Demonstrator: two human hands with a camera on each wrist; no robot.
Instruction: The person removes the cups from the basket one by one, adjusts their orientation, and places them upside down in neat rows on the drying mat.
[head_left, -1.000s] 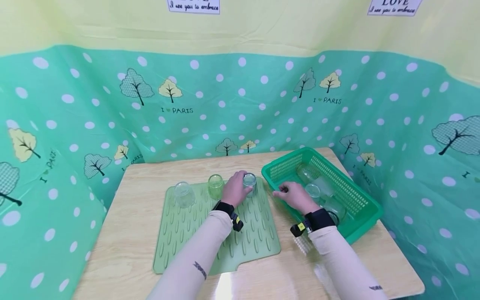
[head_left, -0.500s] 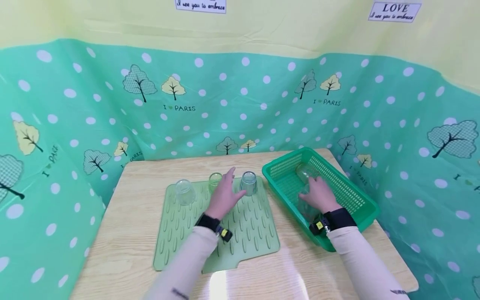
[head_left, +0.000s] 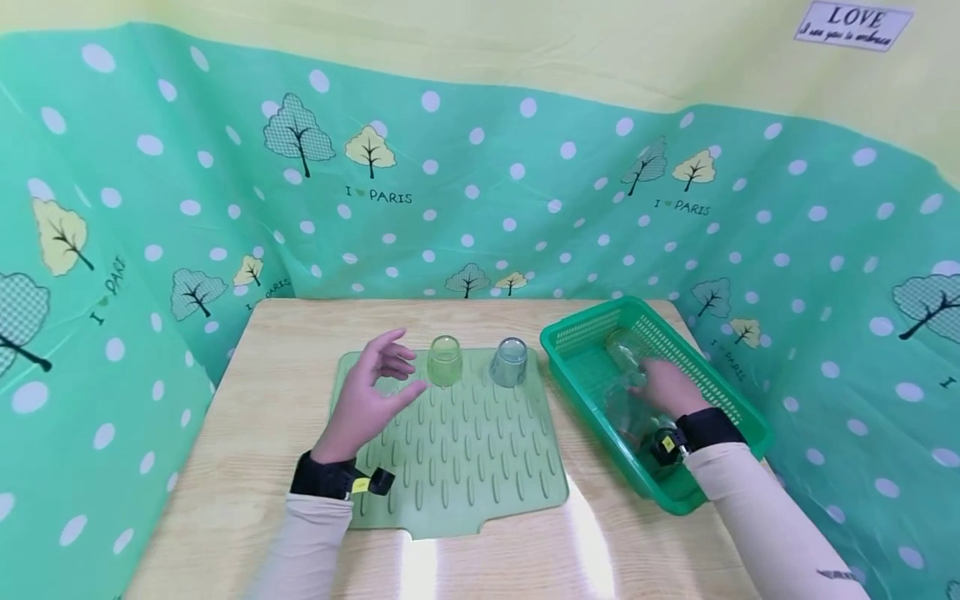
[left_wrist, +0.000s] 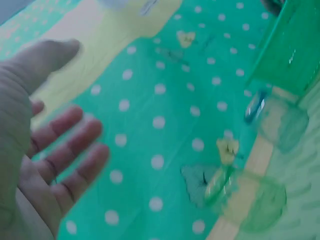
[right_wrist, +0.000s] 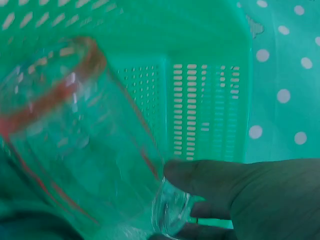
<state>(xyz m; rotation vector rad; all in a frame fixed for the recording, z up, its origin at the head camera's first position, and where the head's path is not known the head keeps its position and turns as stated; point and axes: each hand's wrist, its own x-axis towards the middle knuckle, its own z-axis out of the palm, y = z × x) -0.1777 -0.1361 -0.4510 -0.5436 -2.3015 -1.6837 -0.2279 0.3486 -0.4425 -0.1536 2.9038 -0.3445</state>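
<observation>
My left hand hovers open over the left part of the pale green ribbed mat, fingers spread, holding nothing. Just right of it a green glass and a blue-grey glass stand upside down on the mat. In the left wrist view the open left hand fills the left side, with both glasses blurred at the right. My right hand is inside the green basket and grips a clear glass. The right wrist view shows that clear glass with my thumb on its base.
Another clear glass lies at the far end of the basket. The mat lies on a wooden table. A green dotted curtain closes in the back and both sides. The basket sits near the table's right edge.
My left hand let go of the blue-grey glass and drew back to the left, now open and covering the clear glass on the mat. My right hand went into the basket and took a clear glass.
</observation>
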